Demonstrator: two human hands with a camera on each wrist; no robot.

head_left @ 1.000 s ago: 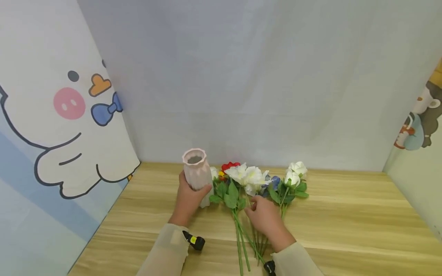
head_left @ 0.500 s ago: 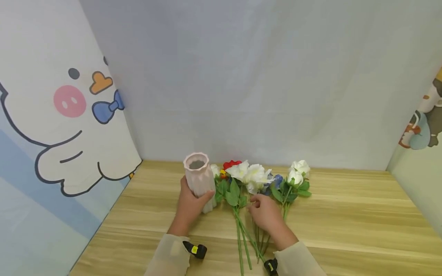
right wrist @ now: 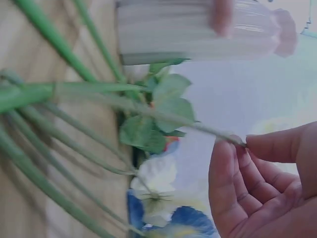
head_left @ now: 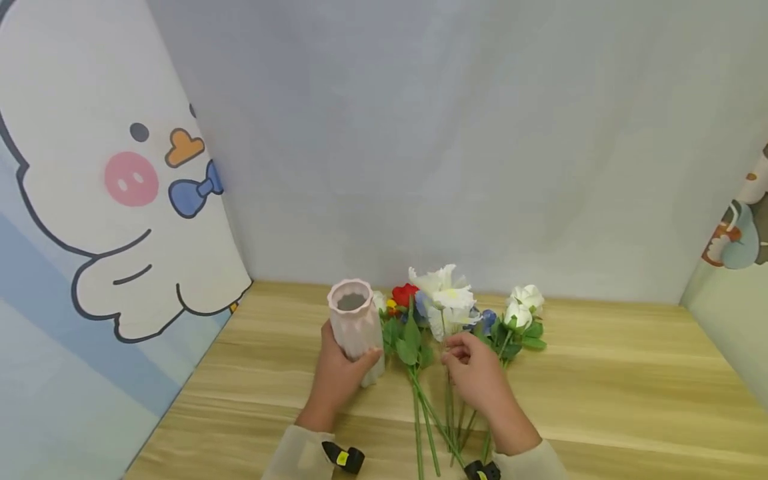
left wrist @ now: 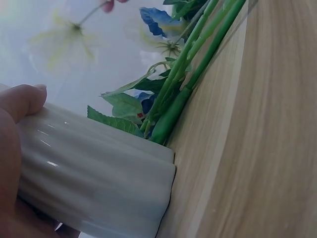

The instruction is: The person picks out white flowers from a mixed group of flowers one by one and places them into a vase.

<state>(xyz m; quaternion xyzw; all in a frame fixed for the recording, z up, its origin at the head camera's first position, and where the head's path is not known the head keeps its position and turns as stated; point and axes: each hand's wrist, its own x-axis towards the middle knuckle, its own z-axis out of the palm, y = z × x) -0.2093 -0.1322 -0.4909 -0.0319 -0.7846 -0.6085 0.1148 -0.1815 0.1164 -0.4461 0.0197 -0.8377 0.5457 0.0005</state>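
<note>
My left hand [head_left: 341, 377] grips the pale pink ribbed vase [head_left: 359, 333] round its side, its scalloped mouth facing up. In the left wrist view the vase [left wrist: 99, 168] has its base at the wooden surface. My right hand [head_left: 480, 377] pinches the thin stem of a white flower [head_left: 449, 297] just below the bloom. The right wrist view shows that stem [right wrist: 190, 123] between thumb and fingertips, the other fingers curled loosely. The held bloom is raised a little above the other flowers, right of the vase.
Artificial flowers lie on the wooden table [head_left: 600, 380]: a red flower [head_left: 403, 293], a blue flower [head_left: 489, 321] and white roses [head_left: 519, 315]. Their green stems [head_left: 418, 427] cross toward the table's front. A grey cloth wall [head_left: 480, 147] stands behind.
My right hand has taken a white flower's stem and lifted its bloom slightly off the pile. The vase, still in my left hand, has come slightly nearer and to the right in view.
</note>
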